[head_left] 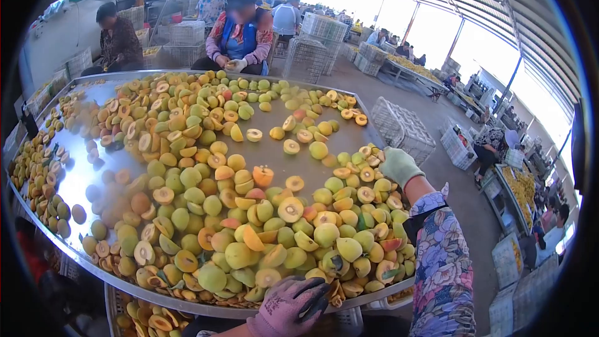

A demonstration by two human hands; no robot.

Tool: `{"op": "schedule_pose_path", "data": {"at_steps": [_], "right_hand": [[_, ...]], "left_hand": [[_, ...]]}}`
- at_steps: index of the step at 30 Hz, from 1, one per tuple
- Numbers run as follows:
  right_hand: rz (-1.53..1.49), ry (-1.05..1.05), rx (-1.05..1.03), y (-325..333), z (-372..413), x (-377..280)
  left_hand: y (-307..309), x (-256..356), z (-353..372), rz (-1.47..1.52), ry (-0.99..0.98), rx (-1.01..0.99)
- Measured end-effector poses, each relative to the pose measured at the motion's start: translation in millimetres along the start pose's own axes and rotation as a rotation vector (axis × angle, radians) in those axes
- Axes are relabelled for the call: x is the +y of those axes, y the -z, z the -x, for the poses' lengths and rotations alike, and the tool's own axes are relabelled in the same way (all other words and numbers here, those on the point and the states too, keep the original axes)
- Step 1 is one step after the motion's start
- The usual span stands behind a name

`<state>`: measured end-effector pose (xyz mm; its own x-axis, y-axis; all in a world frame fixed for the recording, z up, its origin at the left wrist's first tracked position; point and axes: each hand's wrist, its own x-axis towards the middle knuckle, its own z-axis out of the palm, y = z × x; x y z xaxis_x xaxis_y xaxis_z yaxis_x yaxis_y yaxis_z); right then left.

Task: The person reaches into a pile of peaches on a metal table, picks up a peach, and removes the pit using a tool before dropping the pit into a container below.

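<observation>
Halved and whole yellow-green fruit (290,209) lie heaped on a metal table (268,156). My right hand (399,167), in a pale green glove, reaches to the right edge of the heap, its fingertips by some halved fruit; whether it holds a piece is hidden. At the table's near edge is my left hand (293,304), in a pink and black glove, fingers bent and close to the fruit. What it may hold cannot be made out.
A crate of fruit halves (150,319) stands below the near edge. Across the table sits a person (240,40), with another person (118,40) at the left. Plastic crates (402,128) stand beyond the right edge. Farther off are more tables and people.
</observation>
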<state>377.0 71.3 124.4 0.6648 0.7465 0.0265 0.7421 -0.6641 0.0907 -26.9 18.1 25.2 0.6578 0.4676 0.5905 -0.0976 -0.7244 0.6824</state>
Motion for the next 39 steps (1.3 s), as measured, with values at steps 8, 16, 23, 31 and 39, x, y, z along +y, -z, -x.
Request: {"op": "schedule_pose_path", "data": {"at_steps": [8,16,23,31,39], "right_hand": [[0.031,0.118,-0.078,-31.9,-20.2,9.2],[-0.167,0.274,-0.060,-65.7,-87.4,-35.0],[-0.170,0.295,0.005,-112.5,-145.0,-84.3],[-0.373,0.358,-0.018,-151.0,-168.1,-94.1],[-0.750,0.505,-0.597,-127.3,-88.2,-91.2]], "left_hand": [[-5.5,5.6,-3.5,0.001,0.009,-0.058],[-9.5,4.9,-22.5,0.073,-0.018,-0.163],[-19.8,-18.0,-7.8,0.086,0.091,-0.192],[-18.2,-23.8,-5.3,0.142,0.141,-0.228],[-13.0,-12.6,-13.9,0.176,0.131,-0.203]]}}
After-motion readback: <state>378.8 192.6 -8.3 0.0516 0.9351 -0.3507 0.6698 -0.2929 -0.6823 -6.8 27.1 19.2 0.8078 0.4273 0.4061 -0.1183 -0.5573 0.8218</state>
